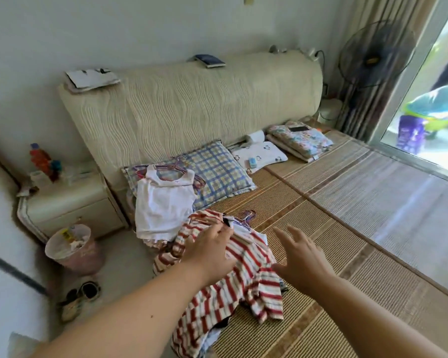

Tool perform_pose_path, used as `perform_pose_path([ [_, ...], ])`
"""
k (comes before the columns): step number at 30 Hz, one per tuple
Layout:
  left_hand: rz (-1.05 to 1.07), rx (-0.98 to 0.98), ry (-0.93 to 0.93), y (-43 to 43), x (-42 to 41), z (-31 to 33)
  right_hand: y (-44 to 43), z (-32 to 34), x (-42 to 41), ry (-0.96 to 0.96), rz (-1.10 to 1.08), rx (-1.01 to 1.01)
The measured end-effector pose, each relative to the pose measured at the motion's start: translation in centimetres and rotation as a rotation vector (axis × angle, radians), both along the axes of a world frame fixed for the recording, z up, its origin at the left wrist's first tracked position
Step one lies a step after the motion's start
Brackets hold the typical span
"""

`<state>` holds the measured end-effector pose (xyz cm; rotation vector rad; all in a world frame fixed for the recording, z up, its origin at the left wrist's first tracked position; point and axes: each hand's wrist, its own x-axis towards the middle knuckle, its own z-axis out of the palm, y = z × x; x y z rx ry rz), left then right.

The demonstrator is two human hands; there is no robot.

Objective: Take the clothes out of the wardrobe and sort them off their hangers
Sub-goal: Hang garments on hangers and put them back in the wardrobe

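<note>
The woven bed mat (321, 228) carries everything. At six o'clock in my view the striped shirt (243, 270) lies on it in a crumpled heap, soft and light I'd judge (it will sag wherever I lift it). A white top (163, 210) sits at ten o'clock from it. My left hand (207, 251) rests on the striped collar, fingers close together; whether they pinch cloth I cannot tell. My right hand (303, 257) hovers at three o'clock of it, fingers spread, holding nothing. The thin hanger (246, 215) pokes out at twelve o'clock: stiff, probably the surest grip.
</note>
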<state>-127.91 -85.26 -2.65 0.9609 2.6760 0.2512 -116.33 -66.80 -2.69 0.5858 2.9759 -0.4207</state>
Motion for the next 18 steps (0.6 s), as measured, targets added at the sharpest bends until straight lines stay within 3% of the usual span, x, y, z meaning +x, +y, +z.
perform_pose_path([
  [7, -0.072, -0.090, -0.106, 4.3, -4.8, -7.3, 3.4, -5.9, -2.6, -0.099, -0.129, -0.106],
  [18, -0.180, -0.163, -0.166, 12.1, -21.8, -21.3, 7.9, -19.2, -17.0, -0.216, -0.274, -0.243],
])
